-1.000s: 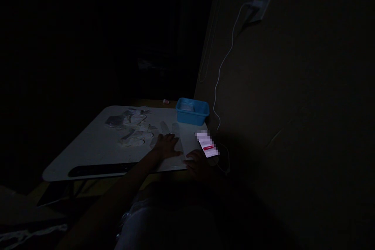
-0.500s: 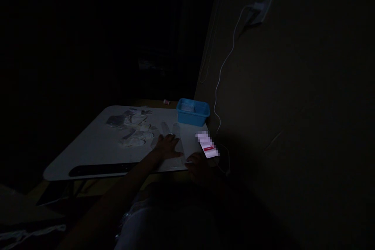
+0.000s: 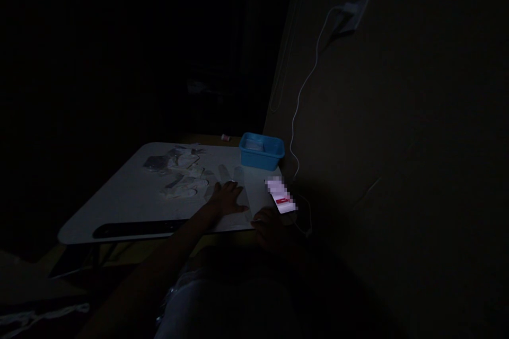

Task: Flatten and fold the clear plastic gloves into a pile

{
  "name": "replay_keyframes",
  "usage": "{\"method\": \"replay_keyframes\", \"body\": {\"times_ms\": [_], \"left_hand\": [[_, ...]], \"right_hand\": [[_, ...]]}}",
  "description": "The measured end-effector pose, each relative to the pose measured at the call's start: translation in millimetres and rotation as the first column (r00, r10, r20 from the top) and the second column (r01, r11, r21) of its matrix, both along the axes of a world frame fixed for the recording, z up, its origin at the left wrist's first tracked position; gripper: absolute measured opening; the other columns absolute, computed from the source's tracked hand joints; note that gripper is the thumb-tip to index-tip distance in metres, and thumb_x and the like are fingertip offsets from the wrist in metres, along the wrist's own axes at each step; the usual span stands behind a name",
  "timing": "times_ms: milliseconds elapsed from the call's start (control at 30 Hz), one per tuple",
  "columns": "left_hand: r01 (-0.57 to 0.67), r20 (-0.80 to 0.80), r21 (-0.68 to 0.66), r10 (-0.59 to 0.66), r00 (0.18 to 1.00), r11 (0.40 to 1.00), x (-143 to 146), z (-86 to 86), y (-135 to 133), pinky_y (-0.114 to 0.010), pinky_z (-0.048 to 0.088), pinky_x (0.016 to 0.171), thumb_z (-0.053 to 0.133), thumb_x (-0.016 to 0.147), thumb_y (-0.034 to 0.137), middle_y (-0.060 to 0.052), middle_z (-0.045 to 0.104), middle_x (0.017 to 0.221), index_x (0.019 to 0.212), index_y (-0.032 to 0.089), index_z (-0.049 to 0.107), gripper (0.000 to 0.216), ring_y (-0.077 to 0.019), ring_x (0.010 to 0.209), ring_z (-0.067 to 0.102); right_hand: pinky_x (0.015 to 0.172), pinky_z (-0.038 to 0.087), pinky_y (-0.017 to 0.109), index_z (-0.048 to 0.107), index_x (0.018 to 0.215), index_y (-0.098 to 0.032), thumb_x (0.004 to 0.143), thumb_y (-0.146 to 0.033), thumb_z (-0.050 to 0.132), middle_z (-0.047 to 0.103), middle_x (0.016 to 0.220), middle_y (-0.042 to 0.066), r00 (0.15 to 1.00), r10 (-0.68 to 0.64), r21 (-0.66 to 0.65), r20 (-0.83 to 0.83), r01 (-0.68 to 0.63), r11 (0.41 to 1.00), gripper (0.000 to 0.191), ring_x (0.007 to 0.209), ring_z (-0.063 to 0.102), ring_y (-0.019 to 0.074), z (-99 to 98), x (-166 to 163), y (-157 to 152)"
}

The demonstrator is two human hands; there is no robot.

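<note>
The scene is very dark. A thin see-through plastic glove (image 3: 239, 174) lies flat on the white table, its finger shapes pointing away from me. My left hand (image 3: 227, 199) rests palm down on this glove, fingers spread. By the glove's near right corner, at the front edge of the table, is my right hand (image 3: 269, 226). Its fingers are curled in, and what they hold, if anything, is lost in shadow. Just beyond the right hand a lit phone (image 3: 281, 197) lies on the table's right side.
A blue plastic basket (image 3: 259, 160) stands at the table's (image 3: 119, 196) far right corner. Crumpled clear and whitish pieces (image 3: 185, 185) lie left of my hands. A white cable (image 3: 296, 108) hangs from a wall socket (image 3: 353, 16). Behind the table is a small pink-and-white container (image 3: 226, 137).
The picture has become slightly darker, and the view has shifted a little. Both hands keep nearly the same places; the glove still lies flat beneath the left one.
</note>
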State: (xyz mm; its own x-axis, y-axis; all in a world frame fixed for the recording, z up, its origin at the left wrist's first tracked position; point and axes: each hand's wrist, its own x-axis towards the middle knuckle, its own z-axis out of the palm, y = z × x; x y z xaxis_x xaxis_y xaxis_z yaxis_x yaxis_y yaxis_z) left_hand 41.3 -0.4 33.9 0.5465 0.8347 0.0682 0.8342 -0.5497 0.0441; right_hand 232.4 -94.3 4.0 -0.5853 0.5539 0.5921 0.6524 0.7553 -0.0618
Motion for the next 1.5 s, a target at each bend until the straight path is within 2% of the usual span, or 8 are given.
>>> {"method": "replay_keyframes", "body": {"times_ms": [100, 300, 600, 800, 900, 1100, 1233, 1500], "left_hand": [[0.006, -0.001, 0.009, -0.006, 1.0, 1.0, -0.7, -2.5, 1.5, -0.057, 0.02, 0.094, 0.041, 0.068, 0.07, -0.016, 0.034, 0.136, 0.127, 0.021, 0.038, 0.077, -0.0324, 0.124, 0.028], [0.003, -0.004, 0.012, -0.003, 1.0, 1.0, -0.5, -2.9, 2.7, -0.057, 0.019, 0.094, 0.042, 0.067, 0.069, -0.016, 0.034, 0.136, 0.127, 0.021, 0.039, 0.076, -0.0329, 0.124, 0.028], [0.014, 0.0, 0.009, -0.014, 1.0, 1.0, -1.4, -1.2, 1.5, -0.055, 0.02, 0.094, 0.041, 0.067, 0.069, -0.015, 0.034, 0.136, 0.127, 0.022, 0.038, 0.076, -0.0318, 0.124, 0.028], [0.012, 0.004, 0.013, -0.012, 1.0, 1.0, -0.6, 0.6, 0.4, -0.054, 0.019, 0.095, 0.041, 0.068, 0.069, -0.015, 0.035, 0.136, 0.126, 0.022, 0.039, 0.075, -0.0329, 0.123, 0.029], [0.02, 0.011, 0.016, -0.02, 1.0, 1.0, -0.3, 2.7, -0.5, -0.054, 0.02, 0.094, 0.043, 0.067, 0.068, -0.015, 0.037, 0.134, 0.126, 0.022, 0.039, 0.075, -0.033, 0.123, 0.03], [0.048, 0.042, 0.031, -0.049, 0.998, 0.998, -0.6, -0.4, 2.2, -0.053, 0.019, 0.095, 0.045, 0.067, 0.066, -0.015, 0.037, 0.134, 0.132, 0.023, 0.03, 0.079, -0.0326, 0.122, 0.031], [0.076, 0.046, 0.035, -0.078, 0.996, 0.996, -0.3, -5.9, 6.2, -0.053, 0.018, 0.097, 0.045, 0.067, 0.067, -0.015, 0.031, 0.138, 0.131, 0.022, 0.032, 0.08, -0.0328, 0.124, 0.028], [0.087, 0.039, 0.014, -0.087, 0.995, 0.996, 0.9, -5.1, 6.7, -0.055, 0.018, 0.097, 0.047, 0.067, 0.066, -0.015, 0.035, 0.136, 0.127, 0.023, 0.039, 0.075, -0.0328, 0.125, 0.028]], "right_hand": [[0.081, 0.036, 0.038, 0.059, 0.085, -0.017, 0.069, -0.013, 0.049, 0.056, 0.087, 0.006, 1.0, -0.013, -0.022, 0.014, 0.013, 1.0, 0.019, 0.088, 0.044, 0.0198, 1.4, -0.4, 1.5], [0.079, 0.035, 0.037, 0.058, 0.099, -0.016, 0.069, -0.011, 0.047, 0.054, 0.089, 0.007, 0.997, -0.064, -0.021, 0.049, 0.065, 0.998, 0.032, 0.088, 0.042, 0.0204, 5.6, -5.8, 5.1], [0.08, 0.032, 0.037, 0.061, 0.089, -0.019, 0.07, -0.009, 0.05, 0.055, 0.091, 0.005, 0.997, -0.065, 0.03, 0.029, 0.064, 0.998, 0.024, 0.089, 0.042, 0.0191, 0.4, -10.4, 2.4], [0.078, 0.034, 0.036, 0.06, 0.082, -0.018, 0.068, -0.01, 0.05, 0.054, 0.089, 0.006, 1.0, -0.004, -0.015, -0.02, 0.003, 1.0, 0.018, 0.088, 0.043, 0.0189, -3.7, -8.5, 5.3], [0.076, 0.035, 0.036, 0.059, 0.079, -0.017, 0.067, -0.008, 0.046, 0.054, 0.084, 0.005, 0.997, -0.016, -0.028, -0.076, 0.014, 0.999, 0.02, 0.084, 0.044, 0.0185, -2.1, -9.1, 10.9], [0.076, 0.038, 0.036, 0.058, 0.091, -0.017, 0.068, -0.007, 0.041, 0.054, 0.086, 0.006, 0.99, -0.089, -0.022, -0.111, 0.087, 0.996, 0.03, 0.083, 0.044, 0.0189, -0.3, -7.5, 21.1], [0.075, 0.039, 0.035, 0.058, 0.096, -0.016, 0.068, -0.008, 0.041, 0.054, 0.087, 0.007, 0.99, -0.112, -0.057, -0.084, 0.108, 0.993, 0.034, 0.085, 0.043, 0.0198, -6.2, -5.1, 23.6], [0.077, 0.037, 0.037, 0.058, 0.101, -0.017, 0.068, -0.007, 0.043, 0.053, 0.088, 0.007, 0.993, -0.114, -0.081, -0.001, 0.113, 0.99, 0.038, 0.087, 0.042, 0.0204, -6.2, -4.3, 22.5]]}}
